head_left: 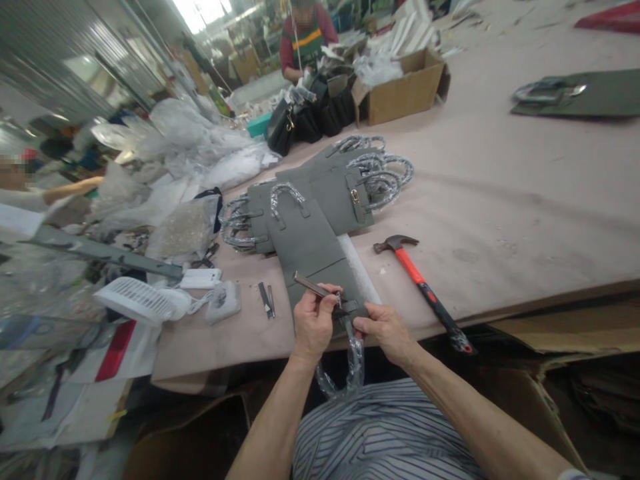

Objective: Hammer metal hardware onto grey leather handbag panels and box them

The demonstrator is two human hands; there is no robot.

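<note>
A grey-green bag panel (307,243) lies lengthwise before me, with its plastic-wrapped handle (355,363) hanging over the table's front edge. My left hand (314,325) is closed around a metal rod-like tool (309,283), tilted over the panel's near end. At that same end, my right hand (387,331) pinches the panel's edge beside the base of the handle. Small metal parts near my left fingertips are too blurred to make out. A claw hammer (414,270) with a red and black grip rests to the right.
Stacked bag panels (325,180) with wrapped handles lie beyond. Two thin tools (267,300) and a white fan (143,299) are at left. Farther back are black bags (305,120), a cardboard box (407,90) and a person (307,40). Another panel (600,93) lies far right.
</note>
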